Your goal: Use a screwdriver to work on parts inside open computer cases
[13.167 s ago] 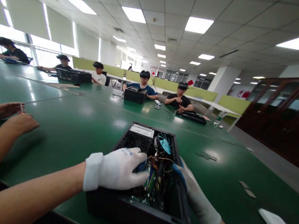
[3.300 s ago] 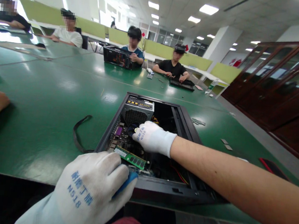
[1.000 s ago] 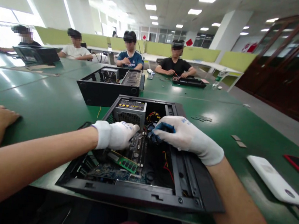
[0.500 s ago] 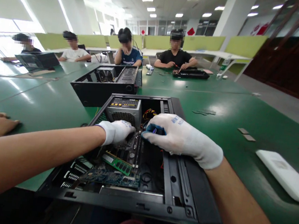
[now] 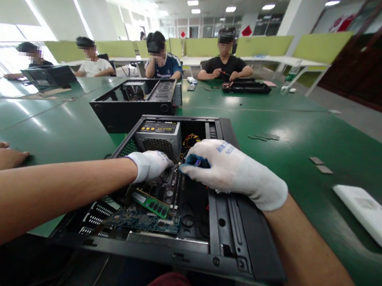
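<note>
Wearing blue-printed glove point(image 5: 247, 174), right hand point(image 5: 214, 166) reaches into case point(image 5: 152, 249).

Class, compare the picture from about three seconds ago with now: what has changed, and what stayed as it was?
The left gloved hand has moved from the near edge of the computer case to beside the power supply; the right gloved hand has shifted rightward inside it. A second open black case now lies just beyond it. The green memory stick stays lying inside.
</note>
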Tool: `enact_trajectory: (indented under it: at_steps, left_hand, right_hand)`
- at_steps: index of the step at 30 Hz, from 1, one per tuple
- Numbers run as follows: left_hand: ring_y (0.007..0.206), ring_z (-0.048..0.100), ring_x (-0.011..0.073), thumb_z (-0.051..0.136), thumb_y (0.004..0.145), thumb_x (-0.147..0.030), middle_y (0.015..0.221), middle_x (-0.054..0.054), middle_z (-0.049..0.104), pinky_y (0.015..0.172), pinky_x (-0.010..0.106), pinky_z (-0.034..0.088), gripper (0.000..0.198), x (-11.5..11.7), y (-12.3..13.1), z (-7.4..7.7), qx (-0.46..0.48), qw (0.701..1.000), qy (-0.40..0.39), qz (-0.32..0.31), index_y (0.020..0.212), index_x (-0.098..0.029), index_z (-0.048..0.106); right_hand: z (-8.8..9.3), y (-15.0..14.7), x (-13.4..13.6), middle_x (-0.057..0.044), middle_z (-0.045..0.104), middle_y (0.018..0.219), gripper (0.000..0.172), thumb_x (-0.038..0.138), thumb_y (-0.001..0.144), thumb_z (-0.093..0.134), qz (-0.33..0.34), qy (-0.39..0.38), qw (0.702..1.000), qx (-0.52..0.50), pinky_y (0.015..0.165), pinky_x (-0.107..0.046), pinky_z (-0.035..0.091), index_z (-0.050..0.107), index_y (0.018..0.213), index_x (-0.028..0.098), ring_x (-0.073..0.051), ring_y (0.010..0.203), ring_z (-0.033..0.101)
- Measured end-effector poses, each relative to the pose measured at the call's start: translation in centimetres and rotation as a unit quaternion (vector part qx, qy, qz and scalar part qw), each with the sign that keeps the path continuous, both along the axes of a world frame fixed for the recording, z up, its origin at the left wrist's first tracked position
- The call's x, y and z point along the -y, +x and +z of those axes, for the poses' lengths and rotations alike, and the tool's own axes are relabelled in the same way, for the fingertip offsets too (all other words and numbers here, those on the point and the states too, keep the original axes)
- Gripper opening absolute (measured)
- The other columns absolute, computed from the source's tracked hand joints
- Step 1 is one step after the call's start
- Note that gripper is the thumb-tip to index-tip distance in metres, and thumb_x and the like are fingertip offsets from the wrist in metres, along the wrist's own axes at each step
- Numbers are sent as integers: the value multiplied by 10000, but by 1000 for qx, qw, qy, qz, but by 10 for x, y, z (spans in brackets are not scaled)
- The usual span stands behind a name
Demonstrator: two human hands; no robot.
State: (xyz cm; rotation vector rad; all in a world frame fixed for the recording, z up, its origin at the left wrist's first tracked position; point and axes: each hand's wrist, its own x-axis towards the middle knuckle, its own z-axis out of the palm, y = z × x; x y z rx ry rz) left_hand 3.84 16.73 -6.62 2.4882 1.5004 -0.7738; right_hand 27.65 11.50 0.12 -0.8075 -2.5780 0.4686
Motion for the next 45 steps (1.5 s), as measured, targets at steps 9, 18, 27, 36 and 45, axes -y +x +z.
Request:
enact_trajectory:
  at_steps: [9, 18, 27, 36, 45]
  left_hand:
    - [1035, 741, 290, 726, 778, -423, 1097, 116, 781, 940, 354, 560, 366, -4, -4, 0, -24, 1000, 1, -2, 1076, -213, 755]
    - [1051, 732, 283, 745, 732, -367, 1124, 114, 773, 920, 335, 561, 415, -4, -8, 6, -23, 1000, 13, -10, 1117, -211, 748]
    - [1070, 729, 291, 717, 761, -360, 1149, 111, 770, 930, 349, 560, 415, -6, -8, 2, -17, 1000, 12, -22, 1147, -209, 735]
    - [1078, 725, 290, 733, 747, -383, 1157, 110, 765, 935, 353, 559, 442, -8, -9, -1, -26, 999, 15, -20, 1159, -223, 728]
    - [1117, 706, 276, 724, 756, -333, 1181, 104, 758, 979, 332, 539, 439, -3, -3, 8, -34, 999, 18, -8, 1176, -207, 726]
  right_hand:
    - [3, 0, 2, -53, 699, 881, 272, 405, 964, 630, -5, 9, 1000, 10, 751, -264, 388, 687, 878, 153, -165, 818, 604]
    - [2, -1, 2, -52, 707, 886, 280, 417, 971, 615, -1, 2, 1000, 6, 775, -272, 397, 699, 887, 163, -171, 824, 609]
    - [0, 0, 0, -49, 696, 882, 285, 420, 973, 611, 1, 11, 1000, 4, 776, -273, 392, 692, 878, 163, -170, 830, 605]
    - [2, -2, 1, -50, 699, 896, 281, 421, 977, 605, 1, 16, 1000, 14, 787, -271, 394, 690, 898, 165, -174, 847, 614]
    - [0, 0, 0, -53, 700, 903, 287, 425, 978, 607, 3, 26, 1000, 8, 785, -273, 398, 692, 902, 162, -174, 850, 615]
